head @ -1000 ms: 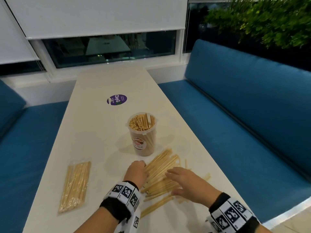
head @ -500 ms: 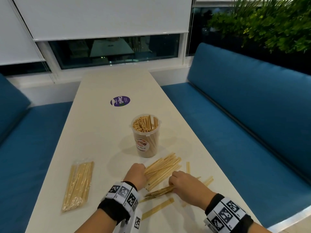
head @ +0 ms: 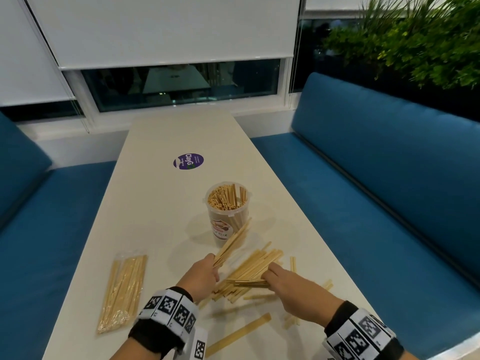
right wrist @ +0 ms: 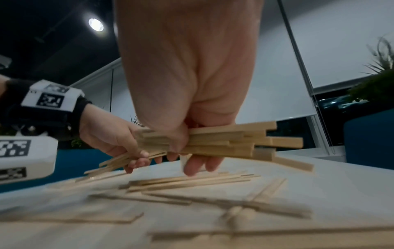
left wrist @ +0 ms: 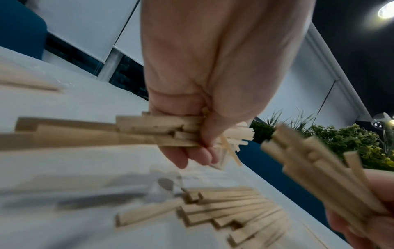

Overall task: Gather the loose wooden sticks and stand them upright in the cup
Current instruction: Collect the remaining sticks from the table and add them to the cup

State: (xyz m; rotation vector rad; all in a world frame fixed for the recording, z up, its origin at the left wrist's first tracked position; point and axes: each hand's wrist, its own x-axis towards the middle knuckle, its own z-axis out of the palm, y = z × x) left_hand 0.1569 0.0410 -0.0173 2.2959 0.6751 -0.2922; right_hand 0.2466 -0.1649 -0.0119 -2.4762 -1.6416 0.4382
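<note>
A clear plastic cup (head: 225, 224) stands mid-table, packed with upright wooden sticks. In front of it lies a loose pile of sticks (head: 255, 266). My left hand (head: 201, 278) grips a bundle of sticks (head: 232, 242) that is lifted off the table and points up toward the cup; the left wrist view shows my fingers curled round that bundle (left wrist: 162, 130). My right hand (head: 288, 288) grips a second bundle (head: 249, 283) held level just above the pile, seen as the bundle (right wrist: 230, 141) in the right wrist view. More sticks (right wrist: 192, 181) lie flat on the table under both hands.
A sealed clear packet of sticks (head: 122, 292) lies at the left of the white table (head: 155, 198). A purple round sticker (head: 188, 161) sits farther back. Single sticks (head: 239, 333) lie near the front edge. Blue benches (head: 376, 203) flank the table on both sides.
Both hands have closed on bundles from the pile. The left hand has lifted its bundle up toward the cup; the right hand has raised its bundle slightly off the table.
</note>
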